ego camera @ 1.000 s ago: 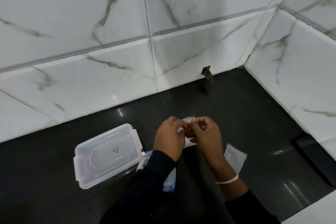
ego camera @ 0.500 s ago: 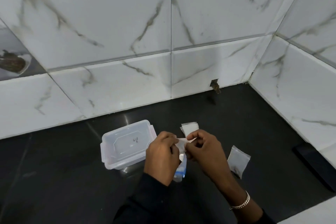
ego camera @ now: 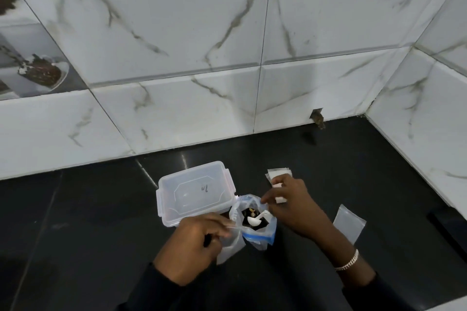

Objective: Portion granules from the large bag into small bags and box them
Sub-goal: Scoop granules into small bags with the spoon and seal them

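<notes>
Head view. A black desk point(ego camera: 101, 235) meets a white marble-tiled wall point(ego camera: 252, 33) at the back and on the right.

- **Large bag.** The large bag point(ego camera: 260, 240), clear with a blue zip strip, stands open near the middle of the desk, touching the near right corner of the box point(ego camera: 194, 192). Dark granules point(ego camera: 244, 216) lie inside it, and a white scoop point(ego camera: 254, 221) rests on them.
- **Box.** The box is clear plastic with its lid on, and stands left of and behind the bag.
- **Left hand.** The left hand point(ego camera: 194, 245) is curled, its fingertips pinching clear film at the bag's near rim. More film hangs under the fingers; I cannot tell whether this is the bag's own flap.
- **Right hand.** The right hand point(ego camera: 295, 212) is also curled, thumb and forefinger pinching the far rim of the bag.
- **Small bags.** Behind and partly under the right hand lies a stack point(ego camera: 279, 174) of flat white bags. 1 small bag point(ego camera: 350, 225), clear, lies flat on the desk to the right of the right wrist, apart from the rest.
- **Other details.** A bracelet point(ego camera: 348, 263) circles the right wrist. Both arms wear dark sleeves. A small hole point(ego camera: 317, 120) shows at the foot of the back wall.
</notes>
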Action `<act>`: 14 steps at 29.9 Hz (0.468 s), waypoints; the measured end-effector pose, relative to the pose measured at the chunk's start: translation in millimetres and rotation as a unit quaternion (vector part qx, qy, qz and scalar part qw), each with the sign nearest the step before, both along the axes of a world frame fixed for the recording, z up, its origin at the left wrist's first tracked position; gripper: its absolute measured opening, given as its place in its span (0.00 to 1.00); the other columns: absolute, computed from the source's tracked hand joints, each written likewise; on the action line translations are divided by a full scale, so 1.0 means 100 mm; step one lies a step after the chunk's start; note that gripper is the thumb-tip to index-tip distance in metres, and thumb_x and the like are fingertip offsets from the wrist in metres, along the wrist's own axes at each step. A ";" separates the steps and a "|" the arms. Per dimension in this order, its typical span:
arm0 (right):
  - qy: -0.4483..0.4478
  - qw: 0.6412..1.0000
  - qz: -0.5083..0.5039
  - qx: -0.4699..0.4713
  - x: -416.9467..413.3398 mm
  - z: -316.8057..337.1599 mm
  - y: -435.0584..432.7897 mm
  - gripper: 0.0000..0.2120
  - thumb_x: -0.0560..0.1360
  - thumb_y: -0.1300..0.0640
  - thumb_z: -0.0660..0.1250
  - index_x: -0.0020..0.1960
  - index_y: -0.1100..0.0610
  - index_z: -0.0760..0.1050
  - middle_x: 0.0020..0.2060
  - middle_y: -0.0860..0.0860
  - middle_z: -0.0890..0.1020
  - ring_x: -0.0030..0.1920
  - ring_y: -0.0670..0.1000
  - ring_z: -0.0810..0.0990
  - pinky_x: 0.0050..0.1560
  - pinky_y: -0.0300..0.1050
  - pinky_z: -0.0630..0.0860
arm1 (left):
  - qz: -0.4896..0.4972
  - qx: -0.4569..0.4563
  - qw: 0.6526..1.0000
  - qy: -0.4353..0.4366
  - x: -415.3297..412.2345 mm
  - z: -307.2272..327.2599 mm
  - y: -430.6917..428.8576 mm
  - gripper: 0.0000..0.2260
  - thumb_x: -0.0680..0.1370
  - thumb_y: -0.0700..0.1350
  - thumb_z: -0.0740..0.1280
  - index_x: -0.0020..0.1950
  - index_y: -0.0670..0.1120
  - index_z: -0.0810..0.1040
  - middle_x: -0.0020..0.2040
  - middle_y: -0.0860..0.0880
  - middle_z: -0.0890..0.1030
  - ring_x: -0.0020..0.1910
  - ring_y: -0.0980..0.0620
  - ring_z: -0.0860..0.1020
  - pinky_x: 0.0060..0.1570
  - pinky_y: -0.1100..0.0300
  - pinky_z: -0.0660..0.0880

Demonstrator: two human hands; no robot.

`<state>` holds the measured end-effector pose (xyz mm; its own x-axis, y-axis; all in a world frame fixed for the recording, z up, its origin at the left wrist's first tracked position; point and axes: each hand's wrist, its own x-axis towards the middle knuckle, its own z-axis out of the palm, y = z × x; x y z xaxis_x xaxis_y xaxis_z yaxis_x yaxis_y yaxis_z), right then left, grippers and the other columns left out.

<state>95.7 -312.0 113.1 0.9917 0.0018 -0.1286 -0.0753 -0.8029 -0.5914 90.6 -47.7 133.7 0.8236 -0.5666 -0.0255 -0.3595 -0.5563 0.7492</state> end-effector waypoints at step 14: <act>0.054 0.936 0.198 -0.287 0.30 -0.37 0.24 0.19 0.76 0.49 0.68 0.65 0.52 0.74 0.65 0.52 0.68 0.64 0.55 0.66 0.57 0.49 0.74 | -0.148 0.276 0.949 -0.026 0.31 -0.92 -0.58 0.18 0.79 0.47 0.63 0.68 0.47 0.73 0.66 0.48 0.75 0.63 0.47 0.76 0.64 0.54 0.71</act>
<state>125.2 -287.6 76.5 0.9089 0.2670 -0.3205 0.2615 -0.9633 -0.0609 121.3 -105.9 41.6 0.6388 -0.6849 -0.3503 -0.5894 -0.7284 0.3494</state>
